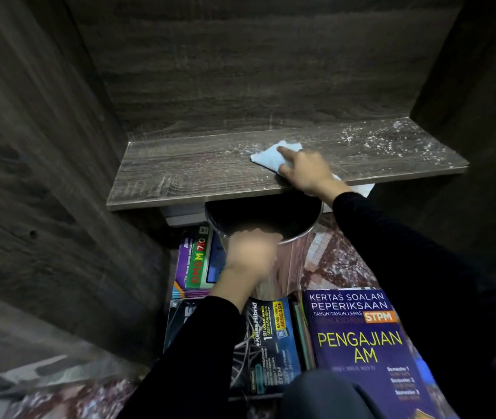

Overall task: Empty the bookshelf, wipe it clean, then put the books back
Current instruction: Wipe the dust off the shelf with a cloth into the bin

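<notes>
Right hand [307,170], index extended, presses blue cloth [271,157] flat on shelf board [195,173]; swept white debris [376,137] may miss the metal bin [301,232] (left hand [251,249] at rim, grip indiscernible), soiling books [361,343] below.

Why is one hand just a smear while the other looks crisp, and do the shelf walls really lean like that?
Head view: the left hand at the metal bin is blurred to a soft patch, the right hand on the cloth is sharp; the wide lens splays the side panels; light is dim, corners nearly black.
</notes>
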`<state>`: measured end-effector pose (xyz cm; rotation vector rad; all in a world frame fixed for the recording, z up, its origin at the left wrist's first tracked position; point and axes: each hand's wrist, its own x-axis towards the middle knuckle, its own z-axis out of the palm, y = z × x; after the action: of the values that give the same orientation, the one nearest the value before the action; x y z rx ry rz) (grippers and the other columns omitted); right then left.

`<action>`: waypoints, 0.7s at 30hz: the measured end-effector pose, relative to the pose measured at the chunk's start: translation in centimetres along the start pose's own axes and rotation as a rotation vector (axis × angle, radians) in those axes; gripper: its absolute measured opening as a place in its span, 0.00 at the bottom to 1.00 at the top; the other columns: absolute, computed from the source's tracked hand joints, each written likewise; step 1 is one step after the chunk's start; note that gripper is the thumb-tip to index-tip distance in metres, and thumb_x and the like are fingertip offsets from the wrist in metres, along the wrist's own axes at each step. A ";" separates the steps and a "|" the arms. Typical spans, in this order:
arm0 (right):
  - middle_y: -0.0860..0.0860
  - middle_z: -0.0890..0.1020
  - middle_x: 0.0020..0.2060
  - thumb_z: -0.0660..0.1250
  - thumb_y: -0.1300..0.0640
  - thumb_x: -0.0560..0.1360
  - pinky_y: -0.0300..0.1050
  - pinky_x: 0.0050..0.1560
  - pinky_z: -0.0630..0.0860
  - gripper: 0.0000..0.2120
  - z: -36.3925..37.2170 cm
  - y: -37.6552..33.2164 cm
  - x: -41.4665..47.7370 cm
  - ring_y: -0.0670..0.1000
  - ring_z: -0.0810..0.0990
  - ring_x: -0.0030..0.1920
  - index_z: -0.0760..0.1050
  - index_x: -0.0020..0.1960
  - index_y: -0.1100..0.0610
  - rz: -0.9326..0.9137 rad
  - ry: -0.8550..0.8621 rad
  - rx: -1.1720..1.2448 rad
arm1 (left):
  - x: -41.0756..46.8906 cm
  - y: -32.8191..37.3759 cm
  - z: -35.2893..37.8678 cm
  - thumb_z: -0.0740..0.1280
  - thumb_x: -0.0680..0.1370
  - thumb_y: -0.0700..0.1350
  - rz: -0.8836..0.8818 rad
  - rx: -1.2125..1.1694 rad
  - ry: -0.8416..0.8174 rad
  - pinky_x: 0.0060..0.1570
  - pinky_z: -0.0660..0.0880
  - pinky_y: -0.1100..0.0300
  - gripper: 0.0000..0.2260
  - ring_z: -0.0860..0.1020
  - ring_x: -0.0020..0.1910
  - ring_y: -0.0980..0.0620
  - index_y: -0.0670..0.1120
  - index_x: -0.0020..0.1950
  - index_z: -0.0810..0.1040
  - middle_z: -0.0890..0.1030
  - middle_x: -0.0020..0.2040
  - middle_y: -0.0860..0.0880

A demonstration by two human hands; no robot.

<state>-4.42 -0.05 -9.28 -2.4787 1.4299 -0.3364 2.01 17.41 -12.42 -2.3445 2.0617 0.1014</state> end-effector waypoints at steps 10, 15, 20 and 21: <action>0.58 0.64 0.73 0.59 0.48 0.79 0.51 0.68 0.63 0.26 1.2 -3.0 -0.1 0.60 0.64 0.71 0.59 0.75 0.43 -0.151 -0.081 -0.041 | 0.6 0.3 -0.1 0.63 0.78 0.46 0.058 0.018 0.068 0.50 0.72 0.56 0.10 0.78 0.56 0.42 0.51 0.59 0.75 0.81 0.54 0.46; 0.55 0.75 0.66 0.65 0.55 0.76 0.45 0.63 0.64 0.23 0.8 -2.1 -1.5 0.57 0.72 0.66 0.69 0.71 0.47 -0.354 -0.069 0.076 | 1.0 0.7 0.0 0.62 0.79 0.47 0.069 0.050 0.077 0.50 0.72 0.56 0.12 0.78 0.56 0.42 0.51 0.62 0.75 0.81 0.54 0.44; 0.51 0.76 0.65 0.66 0.60 0.75 0.36 0.62 0.63 0.21 -0.2 -1.0 -2.8 0.50 0.71 0.68 0.74 0.66 0.49 -0.319 -0.102 0.270 | 0.6 0.8 0.1 0.62 0.78 0.45 0.077 0.026 0.062 0.50 0.72 0.56 0.12 0.78 0.56 0.42 0.51 0.60 0.76 0.81 0.54 0.46; 0.51 0.76 0.66 0.65 0.61 0.75 0.33 0.61 0.61 0.21 -0.5 -0.8 -3.0 0.49 0.70 0.69 0.75 0.66 0.50 -0.301 -0.106 0.290 | 0.4 0.8 0.2 0.62 0.77 0.45 0.078 0.017 0.059 0.50 0.72 0.56 0.12 0.78 0.56 0.43 0.52 0.60 0.76 0.82 0.54 0.46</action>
<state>-5.42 2.93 -8.71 -2.4239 0.8943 -0.4290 1.26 16.94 -12.66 -2.2843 2.1726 0.0159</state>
